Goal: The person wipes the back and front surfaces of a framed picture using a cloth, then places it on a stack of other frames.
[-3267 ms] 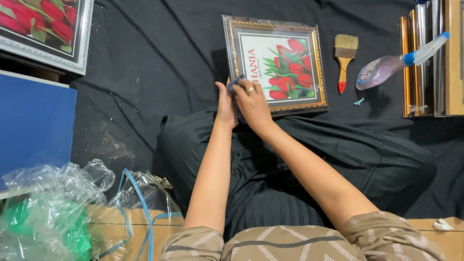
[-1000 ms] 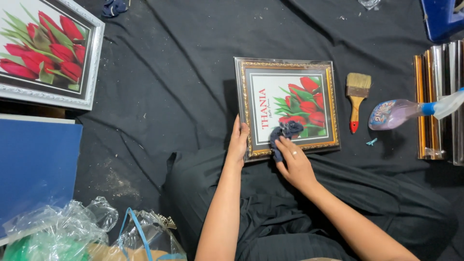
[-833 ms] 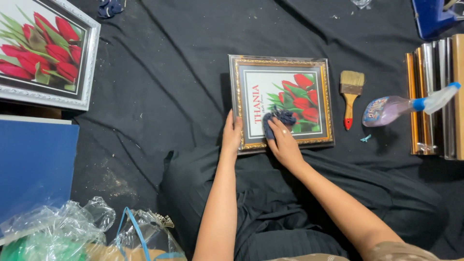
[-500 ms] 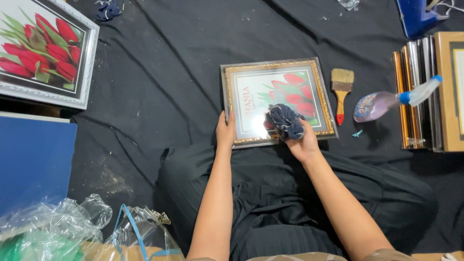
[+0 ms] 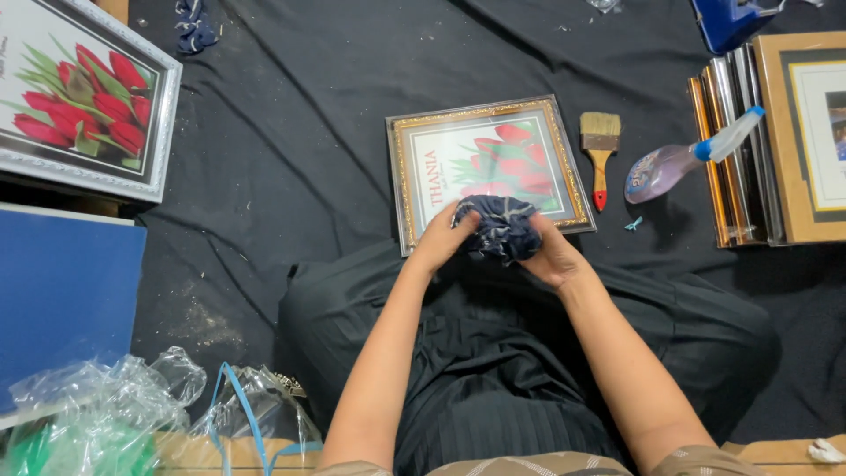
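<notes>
A gold-framed picture (image 5: 458, 150) of red tulips lies flat on black cloth in front of my knees. Over its near edge both hands hold a bunched dark blue cloth (image 5: 499, 226). My left hand (image 5: 442, 236) grips the cloth's left side. My right hand (image 5: 552, 256) cups it from the right and below. The hands and cloth hide the frame's lower middle.
A paintbrush (image 5: 600, 152) with a red-tipped handle and a spray bottle (image 5: 679, 160) lie right of the frame. Stacked frames (image 5: 775, 141) stand at far right. A silver-framed tulip picture (image 5: 84, 97) and blue board (image 5: 62, 291) are left, crumpled plastic (image 5: 123, 414) at bottom left.
My right hand lifted the cloth off the picture glass. My left hand left the frame's edge and joined it, so both now bunch the cloth over the near edge.
</notes>
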